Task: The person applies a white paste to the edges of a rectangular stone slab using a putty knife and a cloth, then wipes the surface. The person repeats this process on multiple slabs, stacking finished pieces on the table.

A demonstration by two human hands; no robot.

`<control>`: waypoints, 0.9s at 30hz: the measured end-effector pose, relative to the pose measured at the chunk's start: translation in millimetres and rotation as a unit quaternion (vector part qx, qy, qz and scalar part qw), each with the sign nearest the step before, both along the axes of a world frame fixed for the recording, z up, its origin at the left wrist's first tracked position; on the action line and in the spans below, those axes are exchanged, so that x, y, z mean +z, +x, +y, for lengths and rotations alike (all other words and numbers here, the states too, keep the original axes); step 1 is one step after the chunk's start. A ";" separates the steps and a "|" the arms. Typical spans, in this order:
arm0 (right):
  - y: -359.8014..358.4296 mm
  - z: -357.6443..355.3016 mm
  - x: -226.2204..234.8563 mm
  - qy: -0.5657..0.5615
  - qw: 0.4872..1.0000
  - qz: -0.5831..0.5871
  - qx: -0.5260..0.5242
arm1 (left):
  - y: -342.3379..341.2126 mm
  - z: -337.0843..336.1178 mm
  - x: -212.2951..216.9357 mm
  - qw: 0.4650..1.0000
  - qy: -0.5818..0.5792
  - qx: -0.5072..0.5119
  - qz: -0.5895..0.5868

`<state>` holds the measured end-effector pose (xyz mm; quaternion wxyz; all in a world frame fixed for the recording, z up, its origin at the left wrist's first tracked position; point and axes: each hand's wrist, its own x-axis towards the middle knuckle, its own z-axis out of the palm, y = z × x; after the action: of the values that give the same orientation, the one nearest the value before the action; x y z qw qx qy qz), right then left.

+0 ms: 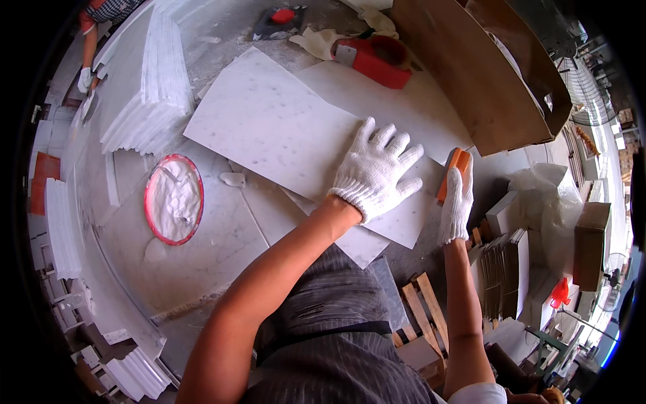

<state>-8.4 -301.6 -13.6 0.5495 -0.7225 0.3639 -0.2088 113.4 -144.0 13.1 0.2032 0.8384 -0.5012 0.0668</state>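
My left hand [378, 172], in a white knit glove, lies flat with fingers spread on a white marble tile [269, 124] with grey flecks. The tile rests at a slant over other pale tiles; the corner of a lower tile [365, 248] pokes out toward my body. In my right hand [457, 210], also gloved, is an orange sanding block [459, 160], its fingers closed around it. The block is at the tile's right-hand edge; whether it touches the edge I cannot tell. Part of the block is hidden behind the glove.
A red-rimmed bowl of white paste [173, 198] stands left. Stacked tiles [145, 84] rise behind it. At the back lie a red tape dispenser [383, 60] and a red-handled trowel [282, 16]. A cardboard box [471, 74] is far right. Another person's gloved hand [85, 79] shows far left.
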 end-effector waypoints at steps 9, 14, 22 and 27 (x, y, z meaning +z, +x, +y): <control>-137.1 96.7 11.6 -0.168 0.970 0.114 0.132 | 0.7 6.0 1.0 1.000 -0.013 0.007 0.007; -55.6 2.9 30.6 -0.226 0.971 0.057 0.042 | 0.0 10.5 -0.2 1.000 -0.017 -0.003 0.002; 70.1 -58.7 10.9 -0.505 0.828 0.191 0.150 | -13.3 23.8 -6.9 0.996 -0.029 -0.081 0.001; 44.8 -40.6 12.8 -0.593 0.783 0.099 0.157 | -13.0 34.9 -6.3 0.997 -0.004 -0.068 -0.023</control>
<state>36.4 -342.2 -0.8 -0.0015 -0.9697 0.1021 -0.2219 100.4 -109.0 6.8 0.1991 0.7998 -0.5614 0.0745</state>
